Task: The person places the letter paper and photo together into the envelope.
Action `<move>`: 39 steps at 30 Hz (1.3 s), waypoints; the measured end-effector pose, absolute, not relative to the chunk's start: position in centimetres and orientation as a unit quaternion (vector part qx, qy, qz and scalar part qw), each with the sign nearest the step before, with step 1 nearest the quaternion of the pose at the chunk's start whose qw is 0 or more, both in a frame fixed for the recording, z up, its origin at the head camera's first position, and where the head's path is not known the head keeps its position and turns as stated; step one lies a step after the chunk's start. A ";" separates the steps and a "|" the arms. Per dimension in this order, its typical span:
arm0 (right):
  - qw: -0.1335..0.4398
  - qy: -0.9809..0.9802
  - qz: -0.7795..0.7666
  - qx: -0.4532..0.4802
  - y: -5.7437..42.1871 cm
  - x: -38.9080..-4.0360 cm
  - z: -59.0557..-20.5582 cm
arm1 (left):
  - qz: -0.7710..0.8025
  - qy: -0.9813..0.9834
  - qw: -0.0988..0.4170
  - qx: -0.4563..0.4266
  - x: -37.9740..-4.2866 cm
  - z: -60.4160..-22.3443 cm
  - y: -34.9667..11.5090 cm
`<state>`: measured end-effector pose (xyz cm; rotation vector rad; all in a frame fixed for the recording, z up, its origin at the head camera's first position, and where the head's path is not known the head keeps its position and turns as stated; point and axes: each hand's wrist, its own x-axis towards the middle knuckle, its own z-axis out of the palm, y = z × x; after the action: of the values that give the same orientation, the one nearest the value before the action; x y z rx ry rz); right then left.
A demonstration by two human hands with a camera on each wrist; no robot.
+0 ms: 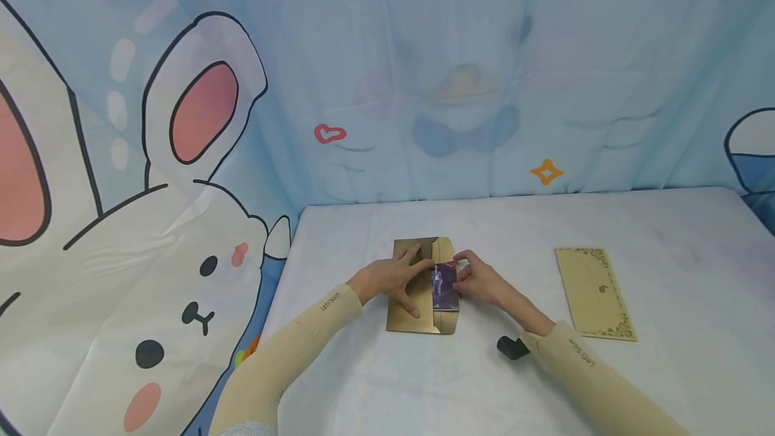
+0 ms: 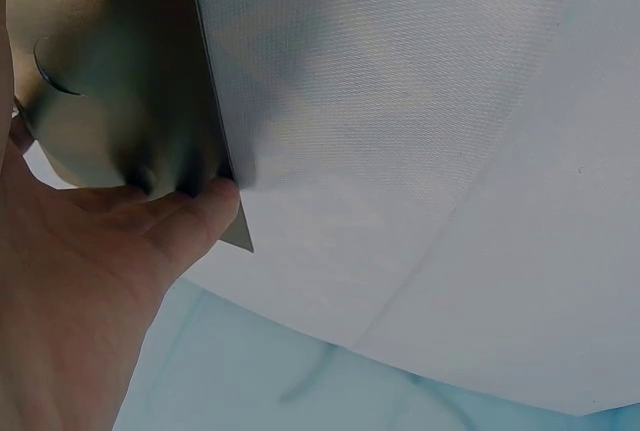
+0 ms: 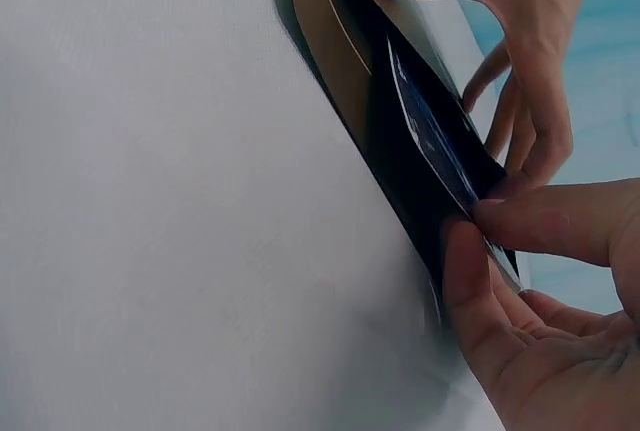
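Note:
A gold envelope (image 1: 399,320) lies on the white table, its flap side facing right. My left hand (image 1: 393,278) rests on it with fingers spread, one fingertip near the photo's upper left corner. Partly inside the envelope's mouth is a dark purple photo card (image 1: 445,286) with a pale figure on it. My right hand (image 1: 481,281) pinches the card's right edge between thumb and fingers. In the right wrist view, the envelope's mouth gapes around the card (image 3: 432,136). The left wrist view shows fingers along the gold envelope's (image 2: 100,11) edge.
A second gold envelope (image 1: 596,293) with ornate corner patterns lies at the right of the table (image 1: 375,382). Near the right sleeve sits a small black object (image 1: 512,348), its kind unclear. Behind the table hangs a blue curtain (image 1: 363,73) with a printed rabbit.

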<state>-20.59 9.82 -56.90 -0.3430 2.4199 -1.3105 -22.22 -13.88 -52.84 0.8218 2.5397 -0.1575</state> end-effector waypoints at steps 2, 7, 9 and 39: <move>0.182 0.860 -0.462 -0.121 9.6 -20.6 -56.9 | -0.059 0.924 0.233 0.298 -22.2 -52.9 -13.9; 0.182 0.856 -0.469 -0.117 9.1 -20.6 -56.8 | -0.059 0.923 0.235 0.299 -22.2 -52.8 -13.8; 0.183 0.855 -0.472 -0.112 8.9 -20.7 -56.7 | -0.058 0.923 0.234 0.300 -22.2 -52.7 -13.8; 0.163 0.861 -0.456 -0.158 6.8 -20.6 -56.4 | -0.069 0.924 0.222 0.303 -22.1 -52.7 -13.9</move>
<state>-20.61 6.83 -56.42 -0.4496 2.4548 -1.3016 -22.05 -13.92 -52.75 0.8377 2.5525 -0.1913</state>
